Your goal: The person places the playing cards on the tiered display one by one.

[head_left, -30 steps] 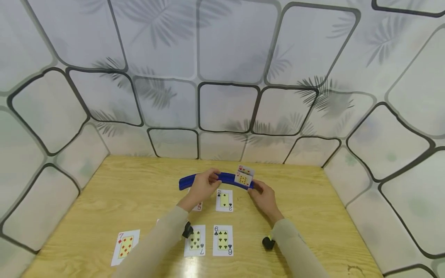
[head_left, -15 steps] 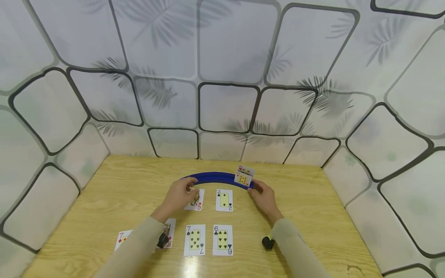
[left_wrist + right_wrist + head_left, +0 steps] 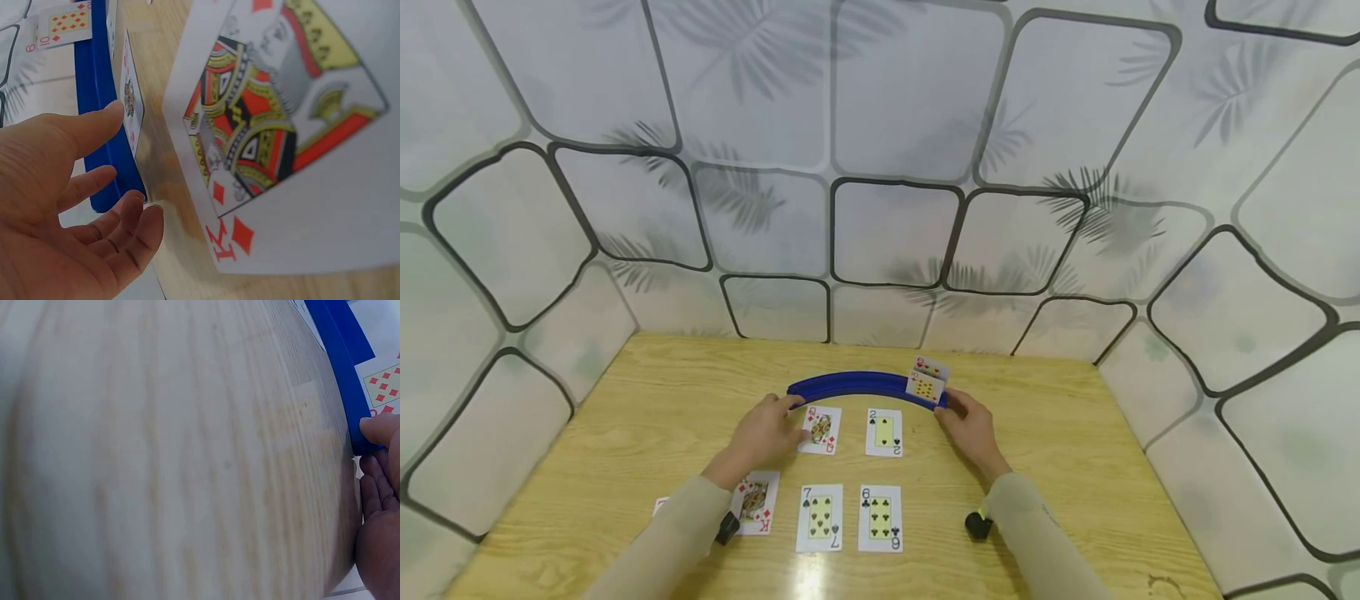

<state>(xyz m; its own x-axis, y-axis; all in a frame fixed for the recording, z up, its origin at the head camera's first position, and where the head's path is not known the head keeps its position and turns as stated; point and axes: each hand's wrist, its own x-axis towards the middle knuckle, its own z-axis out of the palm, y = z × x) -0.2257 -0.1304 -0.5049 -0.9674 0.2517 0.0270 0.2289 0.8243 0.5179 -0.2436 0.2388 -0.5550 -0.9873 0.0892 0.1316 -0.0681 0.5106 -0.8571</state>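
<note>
A curved blue card holder [image 3: 850, 384] lies at the back of the table. In its right end stand a ten of diamonds [image 3: 924, 387] and, behind that, another red card [image 3: 931, 367]. My right hand [image 3: 972, 427] pinches that end, its thumb [image 3: 378, 429] against the holder's side. At the opposite end, my left hand [image 3: 760, 439] has loosely bent fingers with nothing between them, the fingertips right by the holder's tip. Just right of it lies the queen of diamonds [image 3: 823, 432]. A king of diamonds [image 3: 250, 112] looms large in the left wrist view, partly under my left forearm in the head view.
Face up on the wooden table [image 3: 1060, 467] lie a two of spades [image 3: 884, 433], a seven of spades [image 3: 820, 518] and a six of clubs [image 3: 880, 518]. Another card [image 3: 659, 504] is mostly hidden by my left sleeve. A patterned wall covering [image 3: 895, 233] rises behind.
My left hand has moved left along the holder, from its middle to its left end, uncovering the queen and the king. My right hand stays at the right end.
</note>
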